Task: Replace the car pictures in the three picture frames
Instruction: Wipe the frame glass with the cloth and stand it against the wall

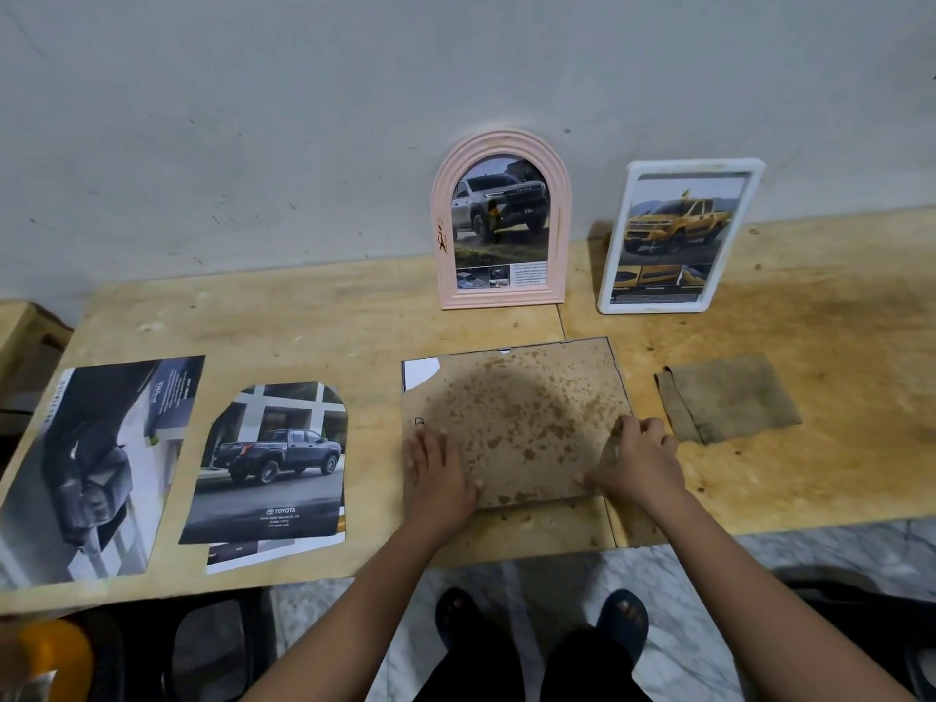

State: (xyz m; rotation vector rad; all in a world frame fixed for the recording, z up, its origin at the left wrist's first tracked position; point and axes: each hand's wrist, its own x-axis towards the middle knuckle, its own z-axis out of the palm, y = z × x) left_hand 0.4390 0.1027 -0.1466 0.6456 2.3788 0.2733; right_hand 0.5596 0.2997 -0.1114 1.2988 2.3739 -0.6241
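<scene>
While a face-down picture frame (516,412) lies near the bench's (324,316) front edge, the left hand (440,473) presses flat on its backing, fingers (430,448) straight, and the right hand (633,458) grips its right edge with curled fingers; an arch-cut car picture (273,463) lies toward the front-left corner.

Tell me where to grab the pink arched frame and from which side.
Put the grip on the straight left rail of the pink frame, thumb in front, coming from the left. It leans upright on the wall, so its back is blocked, the arch gives no flat hold, and the white frame stands near its right.
</scene>
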